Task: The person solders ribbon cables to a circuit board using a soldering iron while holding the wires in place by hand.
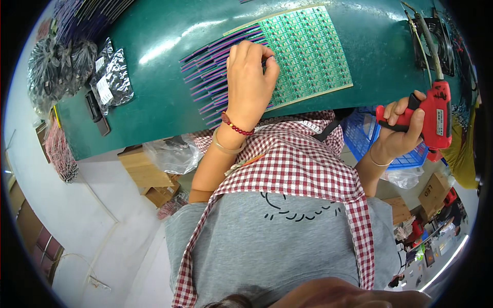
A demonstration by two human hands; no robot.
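My left hand (250,77) is over the left part of a green circuit board panel (313,56), its fingers curled and the thumb drawn in against them. Whatever is between the fingertips is hidden. Purple and dark wires (208,77) lie in rows under and beside this hand, their right ends on the panel's left side. Out to the right, past the table's front edge, my right hand (403,123) is wrapped around the grip of a red and black soldering gun (439,110). Its metal barrel points away from me, well apart from the panel.
Black plastic bags (61,72) and silvery bags (114,77) sit at the left of the green table (154,102), near a dark flat object (97,113). A bundle of wires (60,149) hangs off the left edge. A blue crate (359,131) stands below, at right.
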